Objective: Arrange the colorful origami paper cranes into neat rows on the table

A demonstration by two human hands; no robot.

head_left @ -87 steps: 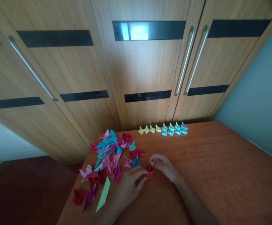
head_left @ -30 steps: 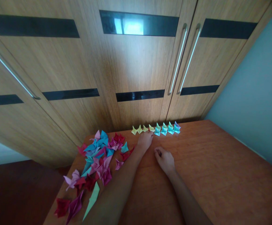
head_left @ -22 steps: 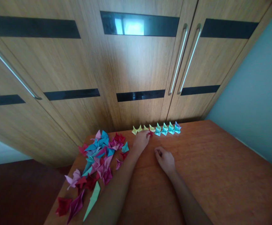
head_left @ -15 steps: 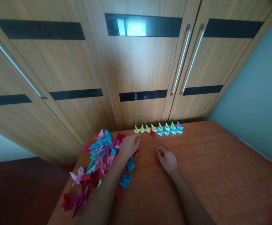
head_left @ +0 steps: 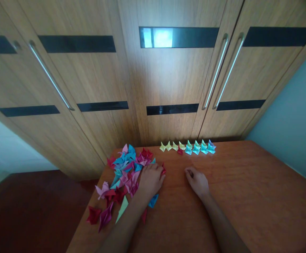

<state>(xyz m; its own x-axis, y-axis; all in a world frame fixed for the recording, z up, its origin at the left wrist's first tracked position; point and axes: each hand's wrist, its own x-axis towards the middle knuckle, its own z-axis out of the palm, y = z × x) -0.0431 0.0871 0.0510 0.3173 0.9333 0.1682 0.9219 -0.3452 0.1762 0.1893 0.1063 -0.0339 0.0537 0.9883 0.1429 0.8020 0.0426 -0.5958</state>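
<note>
My left hand [head_left: 152, 179] is over the right side of a pile of folded paper pieces [head_left: 129, 177], its fingers bent down beside a red folded piece [head_left: 164, 169]. Whether it grips that piece is hidden. My right hand [head_left: 198, 181] rests on the table to the right, fingers curled closed, with nothing visible in them. Along the table's back edge stands a row of yellow folded pieces [head_left: 175, 146] and turquoise ones [head_left: 196, 149], with a purple-blue one [head_left: 211, 147] at the right end. One red piece [head_left: 179, 151] sits in front of the yellow ones.
The brown wooden table [head_left: 248, 189] meets a wooden wardrobe [head_left: 169, 80] with metal handles at the back. A pale blue wall [head_left: 295, 105] is on the right. Dark floor [head_left: 50, 207] shows to the left of the table.
The view has shifted left. My left hand has come back from near the yellow row to the right side of the pile. My right hand stays in place on the table.
</note>
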